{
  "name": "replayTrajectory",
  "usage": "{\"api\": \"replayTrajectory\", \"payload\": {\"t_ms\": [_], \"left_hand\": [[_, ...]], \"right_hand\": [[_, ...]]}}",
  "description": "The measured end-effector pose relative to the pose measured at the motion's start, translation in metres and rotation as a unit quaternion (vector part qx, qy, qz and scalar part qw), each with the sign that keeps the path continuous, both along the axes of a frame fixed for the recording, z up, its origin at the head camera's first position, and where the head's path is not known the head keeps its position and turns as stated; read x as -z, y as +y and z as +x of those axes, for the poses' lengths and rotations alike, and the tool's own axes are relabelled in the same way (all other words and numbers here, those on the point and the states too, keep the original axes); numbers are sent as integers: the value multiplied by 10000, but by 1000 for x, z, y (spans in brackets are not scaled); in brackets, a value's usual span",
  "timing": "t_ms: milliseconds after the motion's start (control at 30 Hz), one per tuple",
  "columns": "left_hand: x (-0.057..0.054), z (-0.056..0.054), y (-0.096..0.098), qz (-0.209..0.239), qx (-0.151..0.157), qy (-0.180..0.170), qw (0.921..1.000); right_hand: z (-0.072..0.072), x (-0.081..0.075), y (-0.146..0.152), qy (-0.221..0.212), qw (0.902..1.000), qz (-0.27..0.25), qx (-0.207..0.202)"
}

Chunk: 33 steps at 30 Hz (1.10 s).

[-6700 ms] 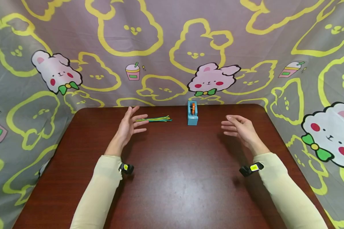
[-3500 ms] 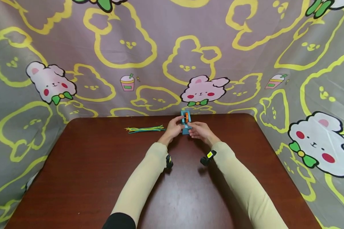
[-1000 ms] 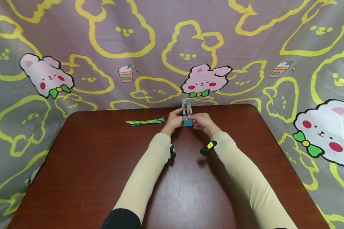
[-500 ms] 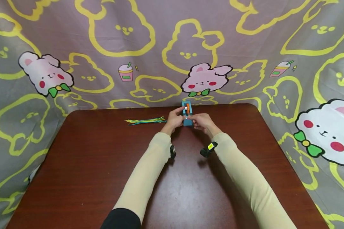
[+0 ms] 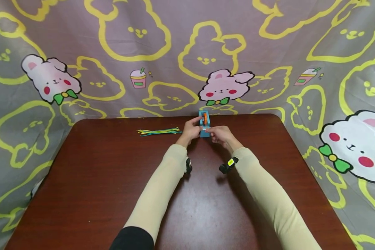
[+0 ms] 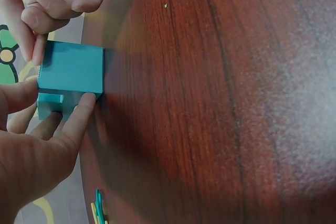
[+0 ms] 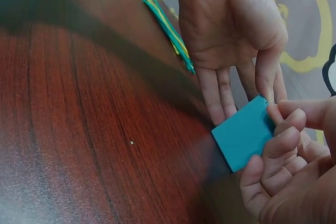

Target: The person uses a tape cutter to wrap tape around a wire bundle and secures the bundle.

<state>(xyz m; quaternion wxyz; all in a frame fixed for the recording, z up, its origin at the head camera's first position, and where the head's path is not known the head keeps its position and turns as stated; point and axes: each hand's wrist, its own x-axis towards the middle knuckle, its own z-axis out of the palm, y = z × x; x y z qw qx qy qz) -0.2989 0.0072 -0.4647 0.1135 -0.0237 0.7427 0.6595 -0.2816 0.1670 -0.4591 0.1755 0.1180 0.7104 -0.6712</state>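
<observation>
A blue tape dispenser (image 5: 205,133) with an orange reel (image 5: 205,119) stands at the back of the table. My left hand (image 5: 191,131) holds it from the left, fingers along its side and thumb at the cutter edge. From the right, my right hand (image 5: 220,133) pinches at that same edge with thumb and index finger, its other fingers curled. A small shiny patch of clear tape (image 5: 204,128) shows between the two hands. In the left wrist view the dispenser's flat front (image 6: 73,66) faces the camera; in the right wrist view the pinching fingertips (image 7: 281,109) meet its top corner.
Left of the dispenser lies a loose bundle of thin yellow and green strands (image 5: 159,132), close to my left hand. A patterned cloth (image 5: 162,76) hangs behind the dark wooden table (image 5: 112,166) and along its sides.
Both hands, apart over the table at first, have come together on the dispenser. In the last half second the right hand has shifted slightly back toward me and right; the left stays put.
</observation>
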Motion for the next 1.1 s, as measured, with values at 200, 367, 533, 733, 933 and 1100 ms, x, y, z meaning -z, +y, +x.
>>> {"api": "replayTrajectory", "payload": {"t_ms": [200,367,533,733,933,1100], "left_hand": [[1,0,0,48,-44,40,10000],[1,0,0,35,-61,50,10000],[1,1,1,22,-79,66,9999],[1,0,2,-15,-78,119,9999],[0,-1,3,-149,-131,221,9996],[0,-2,4,-130,-171,266,9994]], "right_hand": [[4,0,0,32,10000,-31,-3],[6,0,0,58,9999,-92,-43],[8,1,1,105,9997,-202,-73],[12,1,2,137,9993,-354,-72],[15,1,0,80,9987,-502,-14],[18,-1,-2,61,9981,-608,8]]}}
